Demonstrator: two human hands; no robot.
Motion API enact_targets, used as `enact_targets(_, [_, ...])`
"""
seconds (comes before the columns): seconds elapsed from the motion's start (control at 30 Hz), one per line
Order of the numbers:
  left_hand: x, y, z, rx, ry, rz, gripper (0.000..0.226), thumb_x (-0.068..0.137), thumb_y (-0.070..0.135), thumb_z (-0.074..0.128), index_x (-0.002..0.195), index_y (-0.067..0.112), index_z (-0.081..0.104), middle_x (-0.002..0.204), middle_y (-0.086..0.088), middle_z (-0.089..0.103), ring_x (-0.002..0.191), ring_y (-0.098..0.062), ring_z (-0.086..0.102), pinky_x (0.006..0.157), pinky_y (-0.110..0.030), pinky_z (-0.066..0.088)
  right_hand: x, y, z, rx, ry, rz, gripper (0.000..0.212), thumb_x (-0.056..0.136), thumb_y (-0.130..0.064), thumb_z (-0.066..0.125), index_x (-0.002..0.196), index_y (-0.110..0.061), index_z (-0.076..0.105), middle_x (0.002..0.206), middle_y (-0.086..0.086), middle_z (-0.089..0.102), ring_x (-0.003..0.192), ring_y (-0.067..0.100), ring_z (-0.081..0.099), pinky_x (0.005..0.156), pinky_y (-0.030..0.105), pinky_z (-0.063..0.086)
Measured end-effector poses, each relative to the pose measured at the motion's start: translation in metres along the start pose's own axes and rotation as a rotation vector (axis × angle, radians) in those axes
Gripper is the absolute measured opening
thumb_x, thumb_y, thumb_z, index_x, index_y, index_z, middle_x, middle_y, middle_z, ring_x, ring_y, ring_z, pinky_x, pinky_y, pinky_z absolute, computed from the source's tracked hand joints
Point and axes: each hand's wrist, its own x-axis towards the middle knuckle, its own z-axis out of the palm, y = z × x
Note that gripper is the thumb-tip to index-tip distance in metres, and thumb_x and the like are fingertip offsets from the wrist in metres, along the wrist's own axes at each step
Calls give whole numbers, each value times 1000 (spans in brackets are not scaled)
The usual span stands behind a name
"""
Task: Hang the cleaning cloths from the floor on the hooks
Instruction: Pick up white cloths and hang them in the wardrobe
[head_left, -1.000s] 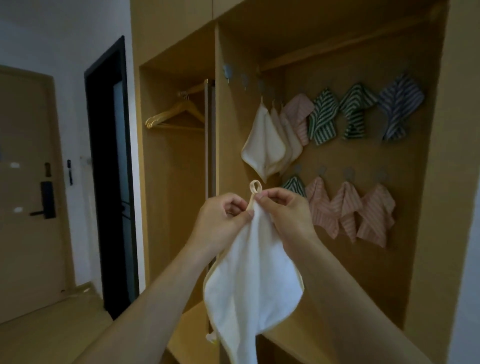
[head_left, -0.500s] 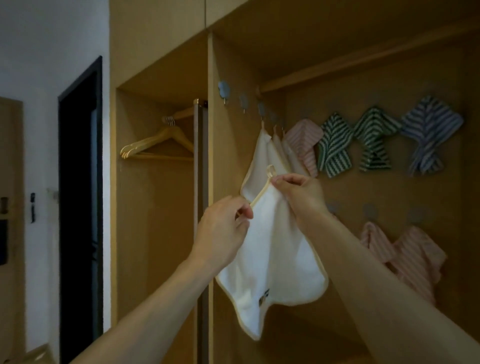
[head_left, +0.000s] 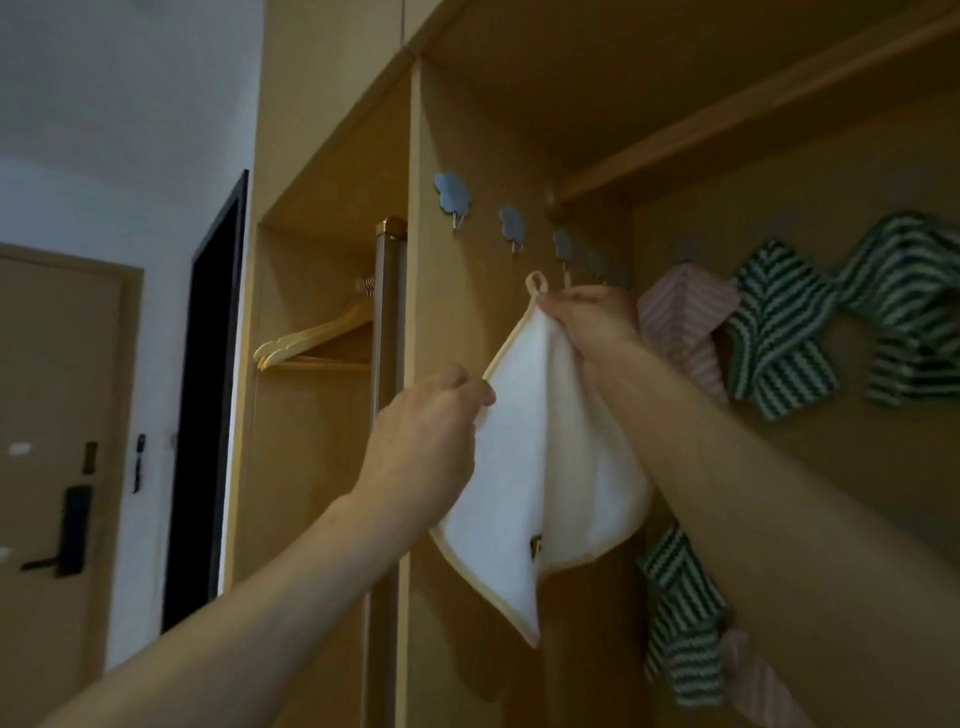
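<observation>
Up near its top corner, the white square cleaning cloth with a cream-coloured border (head_left: 519, 467) is pinched by the right hand (head_left: 589, 317), whose fingers are curled round the fabric just below the small cream hanging loop (head_left: 537, 283). The loop is held upright and free, just below and between two of the blue cloud-shaped wall hooks with metal prongs (head_left: 511, 226), and it is not yet caught on either. Lower down and to the left, the cloth's bordered left edge is pinched by the left hand (head_left: 421, 452), thumb and fingertips closed on the fabric. The cloth is held spread in the air against the wooden side panel of the light wooden wardrobe (head_left: 457, 291), its lowest corner hanging down to a point, with a small dark label visible near the bottom. Behind it, partly hidden, another white cloth can be made out, though how it hangs cannot be told. To the right, on the far back panel, a pink striped cloth (head_left: 685, 317) and green-and-white striped cloths (head_left: 779, 332) are hung from hooks, and more striped cloths are seen lower down. To the left, pale wooden coat hangers (head_left: 317, 338) are hung in the neighbouring compartment, beyond which a dark doorway (head_left: 208, 395) and a beige door with a black lever lock (head_left: 72, 530) are seen.
</observation>
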Motion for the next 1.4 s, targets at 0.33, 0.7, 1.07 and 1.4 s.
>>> enact_targets(0.33, [41, -15, 17, 223, 22, 64, 31, 81, -2, 64, 105, 17, 66, 101, 1, 55, 79, -18, 52, 62, -33, 48, 73, -3, 30, 60, 32, -55, 18, 81, -23, 77, 94, -13, 70, 94, 2, 66, 84, 17, 60, 81, 29, 52])
enact_targets(0.7, [49, -20, 30, 197, 84, 86, 45, 76, -6, 67, 116, 15, 64, 101, -2, 57, 73, -18, 52, 61, -29, 40, 93, 3, 37, 59, 37, -45, 30, 76, -26, 81, 66, -23, 52, 71, -9, 53, 70, 12, 55, 67, 25, 45])
enact_targets(1.07, [36, -17, 22, 103, 19, 35, 33, 82, -3, 63, 111, 14, 65, 103, -1, 55, 76, -21, 56, 61, -34, 51, 70, 25, 29, -75, -14, -144, 16, 79, -25, 79, 90, -17, 72, 86, -7, 66, 84, 11, 62, 81, 26, 51])
enact_targets(1.4, [16, -10, 12, -39, -21, 1, 38, 90, 7, 57, 128, 11, 59, 112, -2, 51, 84, -25, 59, 69, -38, 51, -18, 66, -26, -403, 57, -224, 7, 79, -24, 76, 73, -24, 74, 65, -14, 65, 64, 2, 61, 60, 21, 47])
